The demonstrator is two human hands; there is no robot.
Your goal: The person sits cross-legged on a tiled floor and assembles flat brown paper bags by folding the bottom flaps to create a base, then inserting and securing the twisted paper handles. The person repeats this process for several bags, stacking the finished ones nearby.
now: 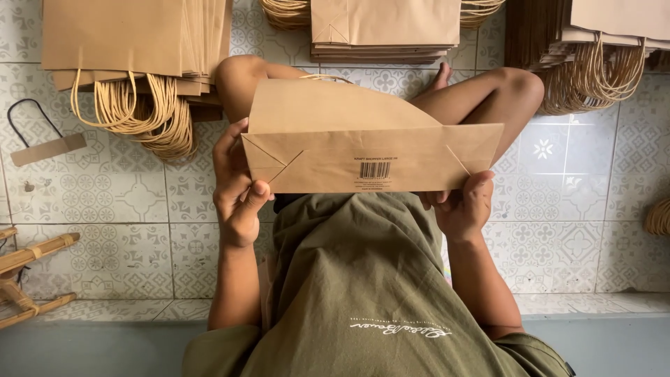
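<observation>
flat paper bag held at both lower corners

the brown bag (363,139) lies folded flat, held over the person's lap with its folded bottom panel turned toward the camera; a small barcode label sits in the middle of that panel. the left hand (236,190) grips the bag's lower left corner, fingers curled behind the paper and thumb pressed on the front by the diagonal crease. the right hand (460,206) holds the lower right corner, thumb on the front edge, the other fingers closed under the bag and mostly hidden. a bit of twisted handle shows above the bag's far edge.

under the bag are the person's crossed bare legs (488,94) and an olive shirt (363,279). the floor (579,209) is patterned grey-white tile. three stacks of like bags with rope handles lie beyond: a left stack (132,42), a middle stack (384,28) and a right stack (600,49). a loose strip with a dark cord loop (42,143) lies at far left, and a bamboo frame (28,269) sits at the lower left edge.
</observation>
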